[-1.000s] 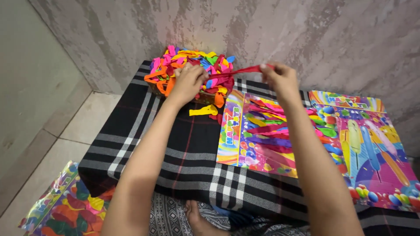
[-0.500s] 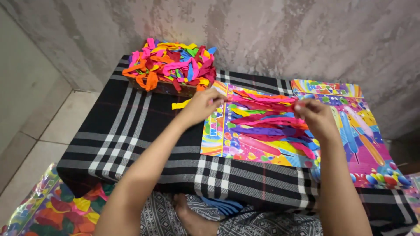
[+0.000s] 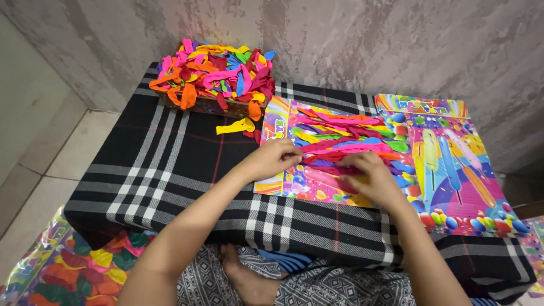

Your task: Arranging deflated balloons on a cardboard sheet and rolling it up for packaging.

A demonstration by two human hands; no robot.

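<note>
Half a second ago my hands were spread apart over the sheet; now they sit closer together at centre frame. My left hand [image 3: 275, 158] pinches one end of a red long balloon [image 3: 326, 168], and my right hand [image 3: 368, 178] presses curled fingers on its other end, flat on the colourful balloon card [image 3: 283, 122] on the checked worktop [image 3: 170, 164]. The balloon heap [image 3: 212, 76] stays upper left. My right fingers hide the balloon's end, so that grip is unclear.
</note>
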